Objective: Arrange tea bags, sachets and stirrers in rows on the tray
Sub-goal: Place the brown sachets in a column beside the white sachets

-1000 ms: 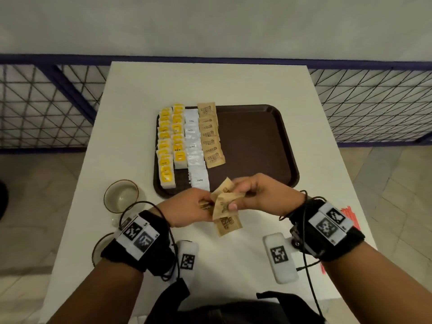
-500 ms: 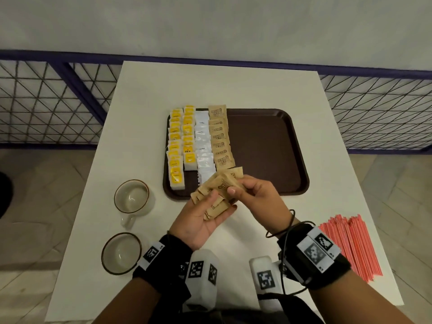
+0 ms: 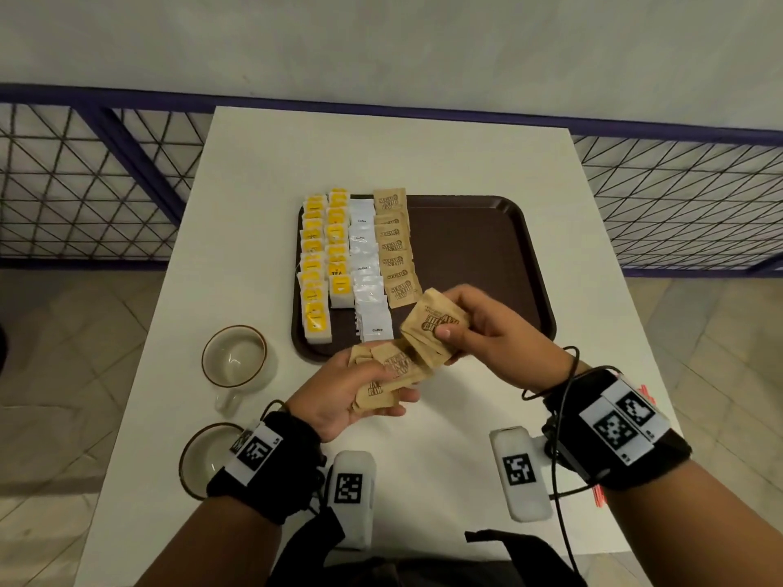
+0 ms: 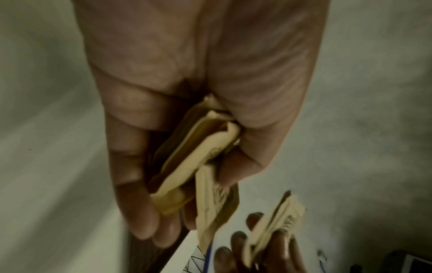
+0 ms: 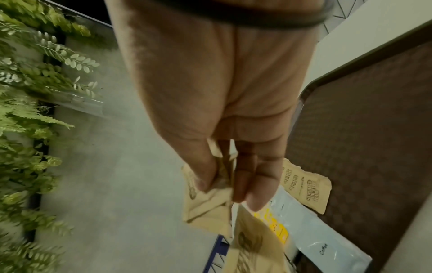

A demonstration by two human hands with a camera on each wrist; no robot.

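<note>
Head view: left hand (image 3: 351,389) cups a spare stack of brown sugar sachets (image 3: 381,377), feeding the right hand (image 3: 487,328), which pinches a few just above the tray (image 3: 487,247), probably to extend the sugar row (image 3: 394,247) beyond its fingertips. Wrist views confirm both grips.

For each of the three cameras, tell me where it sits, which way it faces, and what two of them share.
Head: worn on the head, looking down at the tray; both forearms and hands show.
Left wrist: looks along the left hand gripping brown sugar sachets.
Right wrist: looks along the right hand pinching sachets above the tray.
Shared: the left wrist view also catches the right hand's fingers.
</note>
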